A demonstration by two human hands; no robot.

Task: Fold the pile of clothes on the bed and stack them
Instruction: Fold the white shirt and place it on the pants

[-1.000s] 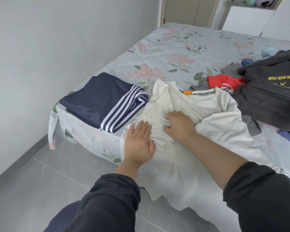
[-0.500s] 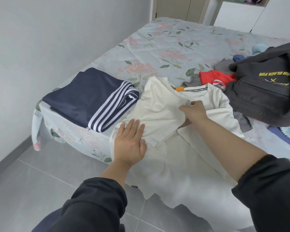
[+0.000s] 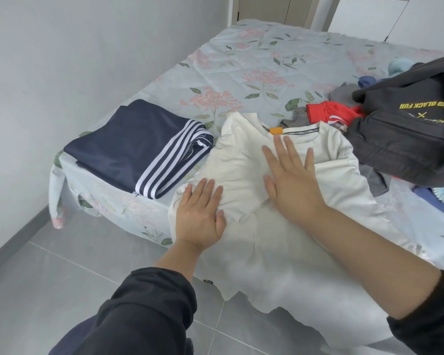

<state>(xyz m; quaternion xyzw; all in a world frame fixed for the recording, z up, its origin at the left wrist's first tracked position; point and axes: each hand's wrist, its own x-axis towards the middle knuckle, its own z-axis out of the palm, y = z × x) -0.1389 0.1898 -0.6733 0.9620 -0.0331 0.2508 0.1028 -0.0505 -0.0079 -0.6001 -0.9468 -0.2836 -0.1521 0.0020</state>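
Where half a second ago the right hand [image 3: 290,183] pinched a fold near the collar, it now lies flat on the chest of the cream T-shirt [image 3: 280,252], fingers spread, gripping nothing. The left hand [image 3: 200,216] stays flat on the folded-in sleeve at the T-shirt's left edge, fingers straight, also holding nothing. The T-shirt lies spread over the bed [image 3: 241,60], its hem hanging off the near edge. Left of the T-shirt sits a folded navy striped garment [image 3: 136,147]. Right of it lies the unfolded pile, with a dark grey jacket [image 3: 405,139] over a red garment [image 3: 328,111].
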